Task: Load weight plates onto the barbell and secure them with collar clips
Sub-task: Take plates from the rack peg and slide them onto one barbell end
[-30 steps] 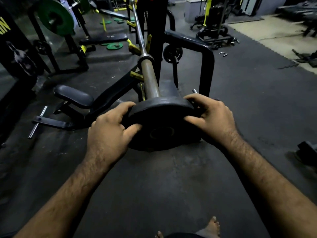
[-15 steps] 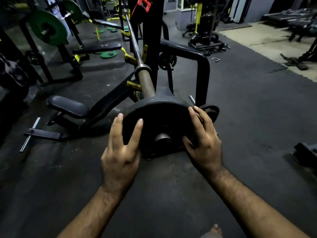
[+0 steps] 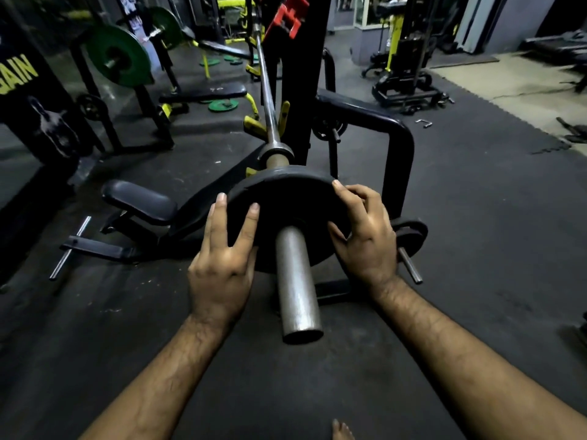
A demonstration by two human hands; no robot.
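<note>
In the head view, a black plate (image 3: 286, 201) sits in the middle of the frame, already threaded onto the bar (image 3: 297, 281). The bar's thick silver end pokes out through the plate's hole toward the lower middle. The rest of the bar runs up to the top middle, resting on a black rack (image 3: 305, 90).

The left hand (image 3: 222, 268) lies flat on the plate's left side. Its fingers (image 3: 219, 217) are straight and spread wide, likely so the palm can push. The right hand (image 3: 365, 242) is on the plate's right side with its fingers (image 3: 343, 193) bent over the rim, holding the plate. One hand on each side should keep the plate straight so it does not jam.

A gap shows between the plate and the bar's ring (image 3: 276, 153), so the plate probably needs more pushing.

A padded bench (image 3: 139, 201) stands at the left. A green plate (image 3: 119, 58) hangs at the upper left. A small plate (image 3: 411, 239) hangs on a peg at the right. I see no clip on the bar.
</note>
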